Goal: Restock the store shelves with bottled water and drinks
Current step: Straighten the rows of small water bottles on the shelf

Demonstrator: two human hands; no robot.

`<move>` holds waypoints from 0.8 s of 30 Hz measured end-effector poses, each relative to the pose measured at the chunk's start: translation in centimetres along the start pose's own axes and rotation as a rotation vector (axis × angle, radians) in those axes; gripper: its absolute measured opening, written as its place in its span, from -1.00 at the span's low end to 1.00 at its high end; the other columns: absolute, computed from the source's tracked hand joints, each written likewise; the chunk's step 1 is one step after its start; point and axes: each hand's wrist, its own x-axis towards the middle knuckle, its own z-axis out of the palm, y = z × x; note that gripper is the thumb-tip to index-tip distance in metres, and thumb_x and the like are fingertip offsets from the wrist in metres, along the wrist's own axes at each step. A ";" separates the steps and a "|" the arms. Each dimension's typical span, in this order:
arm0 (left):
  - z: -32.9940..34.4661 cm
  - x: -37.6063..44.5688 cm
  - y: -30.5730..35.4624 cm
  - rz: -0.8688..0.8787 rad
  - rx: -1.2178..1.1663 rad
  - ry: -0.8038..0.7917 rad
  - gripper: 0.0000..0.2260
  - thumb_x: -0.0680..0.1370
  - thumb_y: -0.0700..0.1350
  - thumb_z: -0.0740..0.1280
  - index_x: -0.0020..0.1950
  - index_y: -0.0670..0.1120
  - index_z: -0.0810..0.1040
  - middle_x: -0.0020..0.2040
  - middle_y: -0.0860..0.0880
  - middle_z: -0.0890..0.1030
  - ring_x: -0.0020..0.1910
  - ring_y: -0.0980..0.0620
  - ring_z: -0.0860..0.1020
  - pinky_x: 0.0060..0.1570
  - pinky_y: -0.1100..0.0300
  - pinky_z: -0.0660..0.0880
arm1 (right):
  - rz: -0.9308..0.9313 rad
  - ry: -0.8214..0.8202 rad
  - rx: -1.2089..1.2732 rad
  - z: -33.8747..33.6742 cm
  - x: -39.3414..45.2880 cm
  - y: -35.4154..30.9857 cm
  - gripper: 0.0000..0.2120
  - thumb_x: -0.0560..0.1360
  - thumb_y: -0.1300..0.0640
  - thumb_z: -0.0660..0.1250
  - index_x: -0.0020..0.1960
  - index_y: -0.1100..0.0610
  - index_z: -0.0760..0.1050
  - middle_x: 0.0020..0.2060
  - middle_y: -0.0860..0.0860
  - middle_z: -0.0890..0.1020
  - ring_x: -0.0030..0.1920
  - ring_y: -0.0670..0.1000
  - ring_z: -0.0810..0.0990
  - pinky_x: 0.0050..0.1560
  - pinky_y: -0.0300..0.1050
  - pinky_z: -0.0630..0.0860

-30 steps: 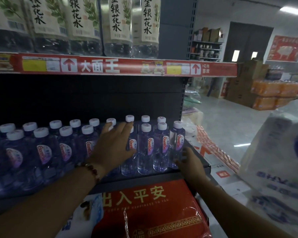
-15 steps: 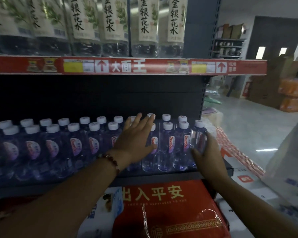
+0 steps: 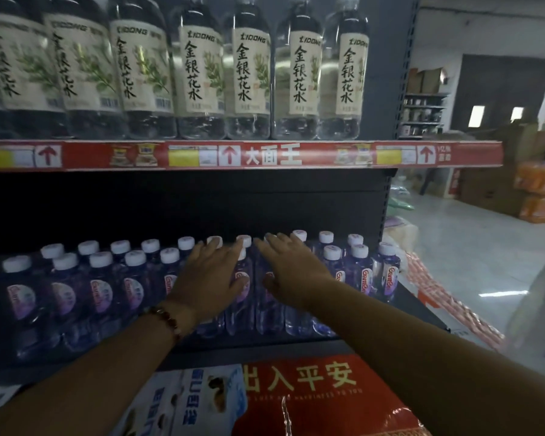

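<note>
Small clear water bottles (image 3: 132, 287) with white caps and purple labels stand in two rows on the lower shelf (image 3: 265, 346). My left hand (image 3: 211, 278), with a bead bracelet at the wrist, lies flat against the bottles near the middle, fingers straight and reaching to the caps. My right hand (image 3: 291, 269) presses flat on the bottles just to its right, fingers spread. Three or so bottles (image 3: 387, 272) at the row's right end stand free of both hands. Neither hand grips a bottle.
Tall bottles with cream labels (image 3: 249, 73) fill the upper shelf above a red price strip (image 3: 265, 155). A red plastic-wrapped pack (image 3: 312, 398) and a blue-white pack (image 3: 195, 401) lie below the shelf. Stacked orange cartons (image 3: 538, 193) stand across the aisle floor.
My right hand left the right-end bottle and moved left to press the front bottles beside my left hand. My left hand stayed on the bottles. The view shifted leftward and closer.
</note>
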 end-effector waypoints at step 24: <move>-0.6 0.6 0.3 -0.113 -0.260 -0.052 -0.37 0.46 0.18 0.46 0.42 0.03 0.30 0.37 -0.12 0.47 0.48 -0.22 0.21 0.52 -0.12 0.02 | 0.152 -0.057 0.392 -0.3 2.6 1.5 -0.84 0.59 0.09 0.33 0.05 0.15 0.62 -0.22 0.00 0.57 -0.15 0.04 0.56 -0.12 -0.14 0.37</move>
